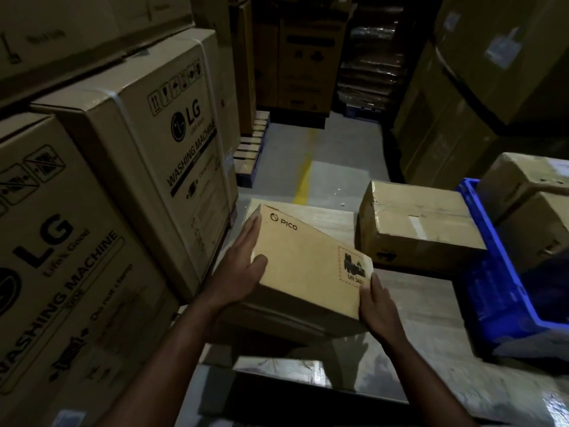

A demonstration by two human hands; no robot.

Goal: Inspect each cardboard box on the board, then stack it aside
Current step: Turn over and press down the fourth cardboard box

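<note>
A flat cardboard box printed PICO (pixel 308 260) is held tilted above the plastic-wrapped board (pixel 409 306). My left hand (pixel 243 266) holds its left edge, fingers flat along the side and thumb over the top face. My right hand (pixel 377 306) grips its near right corner, thumb on top. Beneath it lies another flat box (pixel 326 218). A taped cardboard box (pixel 418 223) rests on the board to the right.
Tall LG washing-machine cartons (pixel 147 155) stand close on the left. A blue plastic crate (pixel 498 282) sits at the right with more cartons (pixel 529 192) behind it. Stacked cartons (pixel 480 87) line the right. A floor aisle with a yellow line (pixel 303 180) runs ahead.
</note>
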